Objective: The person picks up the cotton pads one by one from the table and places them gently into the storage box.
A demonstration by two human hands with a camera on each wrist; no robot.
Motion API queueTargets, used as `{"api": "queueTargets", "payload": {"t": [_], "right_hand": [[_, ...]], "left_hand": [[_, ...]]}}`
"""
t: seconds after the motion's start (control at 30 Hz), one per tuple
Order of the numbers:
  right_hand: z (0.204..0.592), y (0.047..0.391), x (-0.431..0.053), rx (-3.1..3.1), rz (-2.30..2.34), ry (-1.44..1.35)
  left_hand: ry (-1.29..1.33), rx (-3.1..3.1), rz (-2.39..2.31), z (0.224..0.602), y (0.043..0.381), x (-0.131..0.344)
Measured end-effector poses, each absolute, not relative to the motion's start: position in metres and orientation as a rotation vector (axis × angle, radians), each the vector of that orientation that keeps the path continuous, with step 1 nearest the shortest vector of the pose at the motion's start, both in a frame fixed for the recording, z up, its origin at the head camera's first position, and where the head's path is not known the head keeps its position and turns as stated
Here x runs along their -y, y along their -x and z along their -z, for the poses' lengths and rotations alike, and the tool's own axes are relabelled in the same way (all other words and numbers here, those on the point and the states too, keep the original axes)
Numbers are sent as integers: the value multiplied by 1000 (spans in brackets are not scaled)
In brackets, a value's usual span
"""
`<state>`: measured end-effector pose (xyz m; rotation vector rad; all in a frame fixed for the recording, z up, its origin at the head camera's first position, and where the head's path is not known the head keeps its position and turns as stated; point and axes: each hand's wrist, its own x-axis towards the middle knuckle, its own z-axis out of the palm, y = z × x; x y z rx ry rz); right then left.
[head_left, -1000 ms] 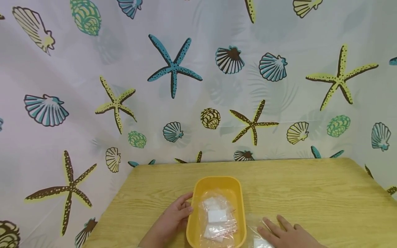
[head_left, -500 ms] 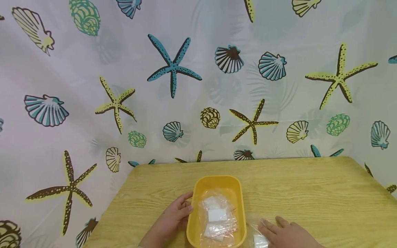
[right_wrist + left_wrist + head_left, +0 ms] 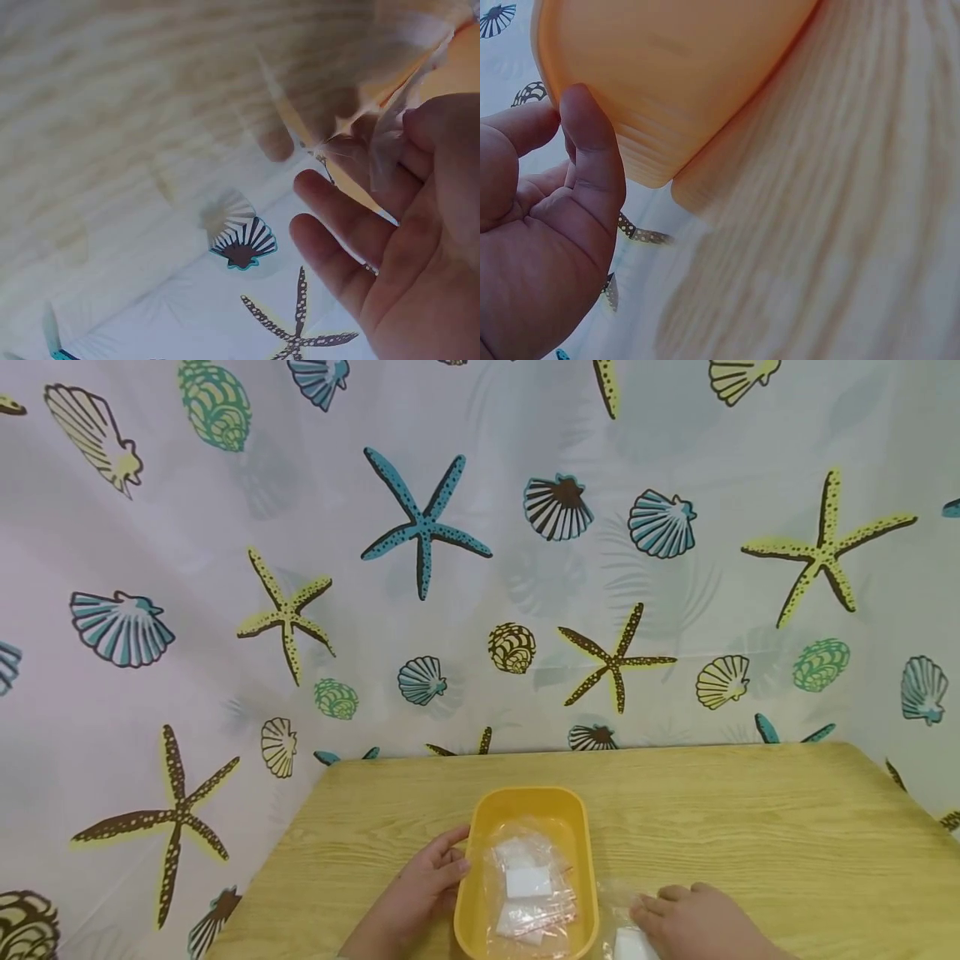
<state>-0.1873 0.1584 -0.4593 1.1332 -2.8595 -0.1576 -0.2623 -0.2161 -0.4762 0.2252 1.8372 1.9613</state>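
A yellow plastic bin [image 3: 466, 906] stands on the table, with several clear zip bags [image 3: 534, 906] in it that hold flat white pieces. My left hand [image 3: 422, 885] holds the bin by its left side. In the left wrist view the thumb [image 3: 592, 150] and a finger meet at the bin's edge. To the right of the bin lies another clear plastic bag [image 3: 617, 910] with a white piece inside, partly cut off by the bottom of the head view. My right hand [image 3: 697, 922] pinches this bag's film between thumb and fingers, as the right wrist view shows.
The wood-grain table [image 3: 720, 810] reaches back to a hanging sheet [image 3: 465, 710] printed with shells and starfish. The sheet also closes off the left and right sides.
The fingers of my right hand, spread over the bag before, have drawn together and now pinch its film. My left hand and the bin stay in place.
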Motion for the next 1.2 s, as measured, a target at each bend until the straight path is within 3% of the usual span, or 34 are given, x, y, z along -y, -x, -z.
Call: {"api": "queueTargets", "payload": {"t": [0.43,1.2], "right_hand": [[439,183,-167,2700,-20,-956],[432,193,-160,2479,-98,-940]], "left_hand": [[-246,-1844,-1952,473,259,216],[-233,-1838,-1966,477,262,217]]}}
